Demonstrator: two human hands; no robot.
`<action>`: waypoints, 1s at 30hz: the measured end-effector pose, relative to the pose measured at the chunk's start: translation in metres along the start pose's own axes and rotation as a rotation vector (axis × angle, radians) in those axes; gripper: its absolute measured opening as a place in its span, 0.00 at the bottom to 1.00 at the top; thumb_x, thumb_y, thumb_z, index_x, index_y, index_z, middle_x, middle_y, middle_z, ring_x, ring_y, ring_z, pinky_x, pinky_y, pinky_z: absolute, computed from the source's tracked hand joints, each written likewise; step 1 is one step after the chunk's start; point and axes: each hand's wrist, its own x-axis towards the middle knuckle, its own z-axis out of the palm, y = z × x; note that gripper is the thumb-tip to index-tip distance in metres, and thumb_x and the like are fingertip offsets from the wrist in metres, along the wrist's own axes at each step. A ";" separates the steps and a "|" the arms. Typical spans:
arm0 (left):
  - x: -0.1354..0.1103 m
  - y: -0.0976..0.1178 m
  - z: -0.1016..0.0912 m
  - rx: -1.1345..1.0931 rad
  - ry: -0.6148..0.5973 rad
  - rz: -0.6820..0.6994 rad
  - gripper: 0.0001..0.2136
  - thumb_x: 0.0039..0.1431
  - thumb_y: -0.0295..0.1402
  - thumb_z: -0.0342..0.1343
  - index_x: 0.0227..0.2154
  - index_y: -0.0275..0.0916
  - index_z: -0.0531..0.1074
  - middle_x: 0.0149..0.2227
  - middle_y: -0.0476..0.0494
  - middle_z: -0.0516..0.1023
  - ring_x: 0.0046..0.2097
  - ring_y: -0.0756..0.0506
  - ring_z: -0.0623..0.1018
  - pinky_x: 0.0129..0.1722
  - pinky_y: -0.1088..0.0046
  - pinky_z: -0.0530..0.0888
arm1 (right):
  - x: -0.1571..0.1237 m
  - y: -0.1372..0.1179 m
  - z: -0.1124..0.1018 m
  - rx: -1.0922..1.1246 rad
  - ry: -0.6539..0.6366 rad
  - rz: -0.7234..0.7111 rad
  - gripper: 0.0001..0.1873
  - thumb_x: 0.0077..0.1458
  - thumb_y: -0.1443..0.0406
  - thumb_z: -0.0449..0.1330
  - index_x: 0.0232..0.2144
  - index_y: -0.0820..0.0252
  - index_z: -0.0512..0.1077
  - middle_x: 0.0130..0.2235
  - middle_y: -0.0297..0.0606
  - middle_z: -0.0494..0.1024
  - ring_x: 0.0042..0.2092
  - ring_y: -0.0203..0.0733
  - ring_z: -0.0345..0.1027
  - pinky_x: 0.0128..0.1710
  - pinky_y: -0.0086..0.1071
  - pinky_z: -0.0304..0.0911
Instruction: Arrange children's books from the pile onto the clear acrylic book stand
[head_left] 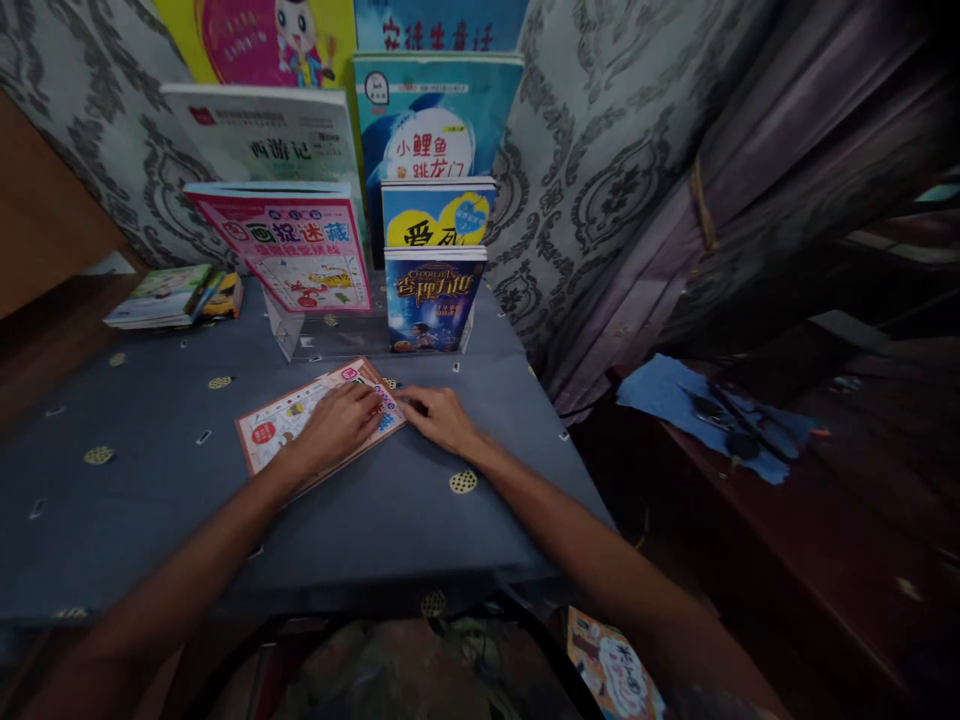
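Observation:
A thin orange-bordered children's picture book (264, 432) lies tilted on the cloth-covered table, its cover facing up. My left hand (341, 420) rests flat across the cover, fingers stretched toward the far right corner and hiding much of the print. At the book's right edge, my right hand (435, 415) is closed, with thumb and forefinger pinching the border near the corner. Just beyond both hands stands a clear acrylic rack (345, 338) holding upright books, among them a pink book (311, 250) and a dark blue book (431, 305).
A small stack of books (161, 295) lies at the back left. Patterned curtain (607, 170) hangs behind the table. To the right, a blue cloth (667, 395) with scissors lies on a dark red surface (720, 510). Another book (611, 665) sits low beside my right arm.

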 end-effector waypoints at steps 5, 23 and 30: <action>-0.001 -0.033 -0.005 0.025 -0.061 -0.231 0.19 0.70 0.39 0.46 0.58 0.40 0.68 0.60 0.35 0.71 0.57 0.36 0.73 0.53 0.57 0.71 | 0.002 0.003 -0.002 -0.018 -0.129 -0.141 0.13 0.56 0.68 0.64 0.45 0.60 0.78 0.34 0.34 0.79 0.32 0.35 0.68 0.35 0.27 0.61; 0.000 -0.010 -0.023 0.228 -0.127 -0.440 0.20 0.70 0.41 0.43 0.50 0.32 0.73 0.47 0.29 0.77 0.47 0.34 0.79 0.39 0.63 0.75 | 0.004 0.008 -0.004 -0.278 0.031 -0.025 0.12 0.66 0.66 0.55 0.47 0.63 0.76 0.43 0.46 0.80 0.44 0.47 0.71 0.50 0.41 0.64; 0.002 -0.011 -0.015 0.199 -0.086 -0.381 0.16 0.70 0.35 0.44 0.49 0.32 0.73 0.47 0.30 0.75 0.52 0.34 0.76 0.41 0.63 0.75 | 0.002 0.002 -0.001 -0.258 0.016 -0.005 0.12 0.66 0.66 0.55 0.48 0.63 0.74 0.44 0.47 0.81 0.45 0.48 0.71 0.51 0.41 0.62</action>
